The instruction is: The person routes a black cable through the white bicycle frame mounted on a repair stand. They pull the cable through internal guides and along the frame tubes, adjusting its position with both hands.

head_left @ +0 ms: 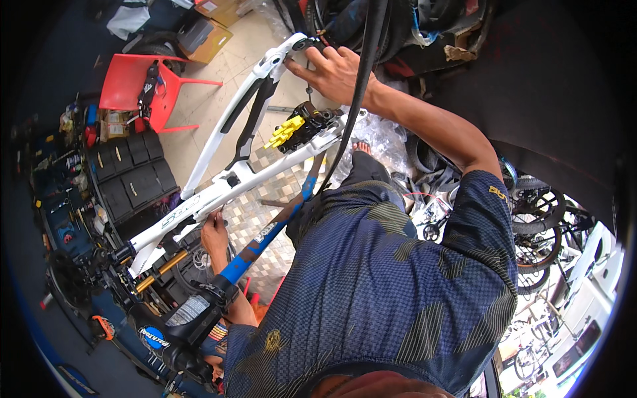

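A white bicycle frame [179,212] with black panels stretches diagonally before me. At its far upper end, my right hand [332,73] grips the frame's end, fingers bent over it. Lower down, my left hand [213,237] reaches up to the underside of the main tube, fingertips pressed together against it; whatever they pinch is too small to make out. A blue-and-brown bar [252,249] of a repair stand runs below the frame to a black clamp head [179,335]. A gold fork tube [161,270] lies near my left hand. Beside the frame sits a black part with yellow prongs [285,132].
A red chair [136,89] stands at the far left, with a black item on it. Tools hang or lie on the dark left wall [63,192]. Plastic wrap [388,142] lies by my foot. Cardboard boxes [209,40] are at the back, bicycles [537,232] at the right. A black strap [361,73] hangs in front.
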